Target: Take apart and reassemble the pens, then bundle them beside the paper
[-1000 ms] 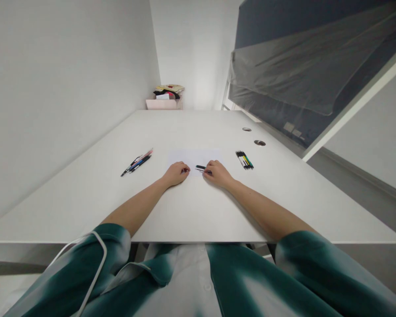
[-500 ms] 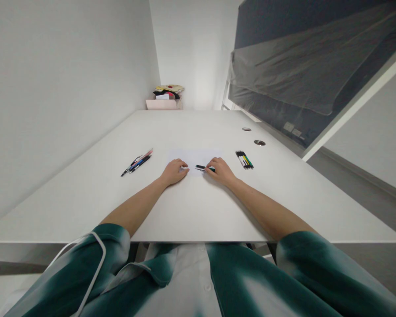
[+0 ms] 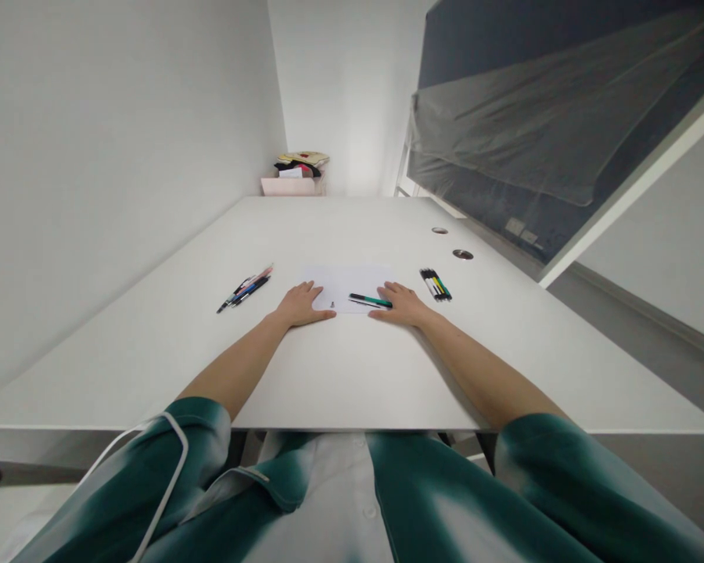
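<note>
Green-and-black pen lay on the white paper by the right hand, a small dark piece by the left hand, fingers of each having just spread wide, apparently releasing both.

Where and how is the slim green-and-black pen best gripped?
Probably pinch the slim green-and-black pen across mid-barrel, coming from above with the right hand: it is long, straight and lies flat, roughly crosswise, its right end at that open hand. A thin dark stick lies close along its near side.
</note>
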Available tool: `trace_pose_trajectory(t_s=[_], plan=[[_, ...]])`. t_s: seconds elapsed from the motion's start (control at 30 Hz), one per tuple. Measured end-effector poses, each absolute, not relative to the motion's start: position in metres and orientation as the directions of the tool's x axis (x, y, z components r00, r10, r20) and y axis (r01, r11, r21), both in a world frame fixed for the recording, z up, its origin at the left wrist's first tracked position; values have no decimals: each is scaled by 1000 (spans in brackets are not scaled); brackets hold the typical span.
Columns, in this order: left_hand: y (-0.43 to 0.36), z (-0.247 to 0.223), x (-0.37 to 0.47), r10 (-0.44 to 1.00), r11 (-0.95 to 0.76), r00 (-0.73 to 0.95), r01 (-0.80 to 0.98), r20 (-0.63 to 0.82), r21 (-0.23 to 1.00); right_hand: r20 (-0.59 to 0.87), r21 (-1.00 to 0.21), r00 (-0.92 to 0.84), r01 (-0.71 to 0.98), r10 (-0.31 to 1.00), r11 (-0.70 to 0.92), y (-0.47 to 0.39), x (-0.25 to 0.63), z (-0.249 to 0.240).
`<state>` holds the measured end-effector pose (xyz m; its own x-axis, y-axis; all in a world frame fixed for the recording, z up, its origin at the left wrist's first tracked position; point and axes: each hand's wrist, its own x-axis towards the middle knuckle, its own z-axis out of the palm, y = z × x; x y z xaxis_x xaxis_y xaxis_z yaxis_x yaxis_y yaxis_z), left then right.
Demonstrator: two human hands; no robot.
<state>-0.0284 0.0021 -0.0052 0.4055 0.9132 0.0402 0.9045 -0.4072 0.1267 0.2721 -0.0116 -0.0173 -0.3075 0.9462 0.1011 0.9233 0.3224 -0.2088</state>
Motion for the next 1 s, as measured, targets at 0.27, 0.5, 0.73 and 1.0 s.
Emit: trace_pose_trajectory(t_s=[0.27, 0.5, 0.73, 1.0], plan=[[1, -3, -28, 916, -400, 401, 908, 20, 122, 136, -205, -321, 917, 937, 343, -7, 275, -22], [3, -4, -29, 915, -401, 402, 905, 22, 140, 135, -211, -317, 917, 939, 339, -7, 275, -22], [-4, 0, -23, 887, -455, 435, 881, 156, 130, 136, -232, -318, 910, 938, 342, -12, 273, -15], [-28, 4, 13, 691, -718, 691, 688, 212, 102, 377, -211, -515, 761, 769, 613, -24, 256, -10]])
